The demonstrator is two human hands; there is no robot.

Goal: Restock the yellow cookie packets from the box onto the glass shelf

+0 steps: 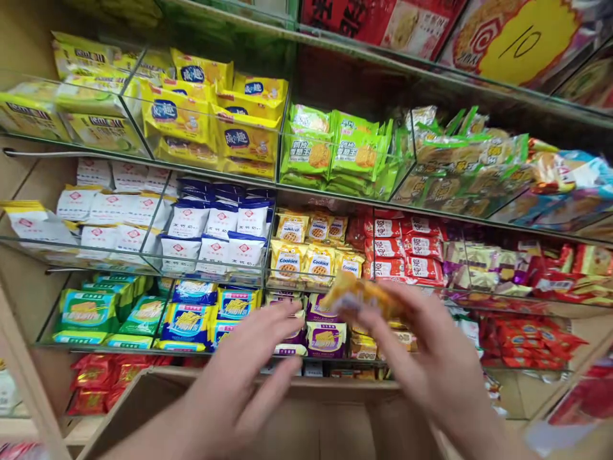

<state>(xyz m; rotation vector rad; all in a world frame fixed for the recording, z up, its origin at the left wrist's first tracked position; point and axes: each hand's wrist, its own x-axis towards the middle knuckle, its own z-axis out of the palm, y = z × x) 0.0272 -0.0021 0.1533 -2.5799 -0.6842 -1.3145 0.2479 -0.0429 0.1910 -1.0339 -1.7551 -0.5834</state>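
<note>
My right hand point(426, 345) pinches a yellow snack packet point(357, 299), blurred by motion, in front of the middle shelf. It looks like the yellow cookie packets point(320, 263) stacked in the compartment just behind it. My left hand point(253, 358) hangs empty, fingers apart, before the lower shelf. Nearest to it are blue-and-yellow packets point(186, 322) and purple packets point(326, 338). Below both hands stands a cardboard box point(316, 390), its far rim and part of its inside showing between my forearms.
Clear dividers split the shelves into compartments. White packets point(220, 220) fill the middle left, red packets point(405, 246) the middle right. Green biscuit packets point(357, 147) and yellow packets point(177, 115) stand above. A yellow price tag point(527, 41) reads 10. A wooden post point(29, 370) rises at left.
</note>
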